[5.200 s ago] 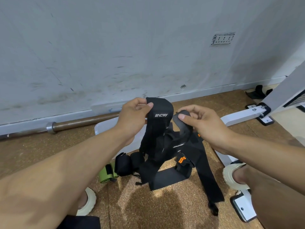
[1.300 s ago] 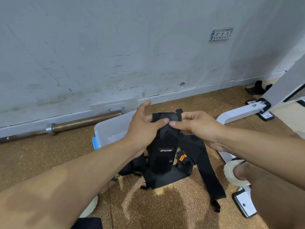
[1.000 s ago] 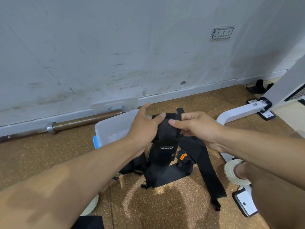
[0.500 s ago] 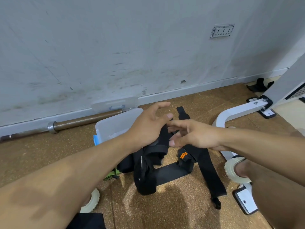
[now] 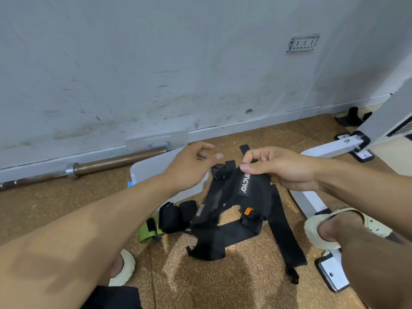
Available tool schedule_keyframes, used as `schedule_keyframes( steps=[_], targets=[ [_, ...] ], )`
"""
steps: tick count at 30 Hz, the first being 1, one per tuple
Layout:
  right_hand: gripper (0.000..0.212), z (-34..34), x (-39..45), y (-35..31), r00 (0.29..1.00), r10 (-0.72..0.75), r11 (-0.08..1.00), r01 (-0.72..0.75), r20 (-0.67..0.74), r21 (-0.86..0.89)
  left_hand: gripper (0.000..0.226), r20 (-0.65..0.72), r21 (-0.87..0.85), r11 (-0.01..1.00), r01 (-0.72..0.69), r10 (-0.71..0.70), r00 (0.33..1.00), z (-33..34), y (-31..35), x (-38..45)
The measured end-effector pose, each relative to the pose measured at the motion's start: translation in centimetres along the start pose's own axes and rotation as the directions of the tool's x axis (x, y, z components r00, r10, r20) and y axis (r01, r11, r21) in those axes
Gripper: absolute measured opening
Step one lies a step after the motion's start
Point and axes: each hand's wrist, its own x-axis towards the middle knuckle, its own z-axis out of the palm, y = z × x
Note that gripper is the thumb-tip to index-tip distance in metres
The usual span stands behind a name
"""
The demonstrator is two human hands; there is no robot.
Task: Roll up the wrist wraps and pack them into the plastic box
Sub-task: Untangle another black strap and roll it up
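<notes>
Above the cork floor [image 5: 223,275], between the person's knees, the right hand [image 5: 283,169] pinches the upper end of a black wrist wrap [image 5: 243,186] between thumb and curled fingers [image 5: 246,168]; a white brand label on the wrap faces the camera. This wrap hangs unrolled, its lower part draping onto a tangle of other black straps [image 5: 225,233] on the floor. The left hand [image 5: 189,166] hovers just beside the wrap with fingers relaxed and spread, grasping nothing. The plastic box [image 5: 156,168], translucent with a blue latch, stands on the floor behind the left forearm, close to the wall; whether it holds anything cannot be determined, since the arm hides most of it. Its lid [image 5: 156,141] leans against the skirting next to a barbell [image 5: 107,163]. Completed work, as far as visible: one green roll [image 5: 147,229] and two black rolls [image 5: 176,215] lie side by side on the floor near the box, rolled but not packed. Remaining work, by estimate: roll the held wrap, roll the loose straps beneath it, then transfer every roll into the box. The task appears less than half complete.
</notes>
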Motion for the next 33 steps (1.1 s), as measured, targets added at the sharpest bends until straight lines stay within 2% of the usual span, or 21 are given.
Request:
schedule_keyframes(
  steps=[3,6,8,10,12,16,21,25,29,33],
  targets=[
    [0.023,0.5,0.3,0.2,0.994,0.008,0.997,0.001,-0.111,0.081,0.033,0.035,-0.025,1.0,0.007,-0.006,0.999,0.5,0.1,-0.2],
    [0.025,0.7,0.8,0.2,0.965,0.04,0.978,0.016,-0.259,0.209,0.031,0.082,-0.073,0.996,-0.045,0.05,0.995,1.0,0.6,-0.9],
    [0.023,0.7,0.9,-0.1,0.953,0.059,0.96,0.028,-0.299,0.279,0.032,0.142,-0.119,0.991,-0.059,0.076,0.987,1.4,0.7,-1.2],
    [0.026,0.6,0.9,-0.1,0.956,0.059,0.946,0.039,-0.288,0.322,0.034,0.159,-0.15,0.986,-0.067,0.091,0.983,1.8,0.6,-1.4],
    [0.032,0.6,0.8,-0.2,0.964,0.041,0.938,0.053,-0.264,0.342,0.034,0.113,-0.14,0.986,-0.091,0.107,0.988,2.1,0.6,-1.3],
    [0.041,0.6,0.5,-0.4,0.974,-0.014,0.922,0.1,-0.226,0.373,0.018,0.006,-0.176,0.98,-0.092,0.094,0.996,2.0,0.3,-0.8],
    [0.044,0.4,0.3,-0.6,0.948,-0.052,0.971,0.121,-0.313,0.206,0.018,-0.074,-0.148,0.985,-0.083,0.072,0.995,1.7,0.1,-0.3],
    [0.037,1.1,0.1,-0.4,0.927,-0.069,0.981,0.13,-0.368,0.144,0.019,-0.058,-0.133,0.987,-0.09,0.083,0.995,1.6,0.3,-0.4],
    [0.028,1.6,0.1,-0.7,0.931,-0.108,0.935,0.214,-0.348,0.283,0.027,-0.005,-0.154,0.986,-0.069,0.069,0.998,1.7,0.5,-0.7],
    [0.026,1.8,0.3,-1.1,0.928,-0.103,0.88,0.253,-0.357,0.403,0.044,0.094,-0.308,0.95,-0.045,0.078,0.992,1.7,1.4,-1.3]
  ],
)
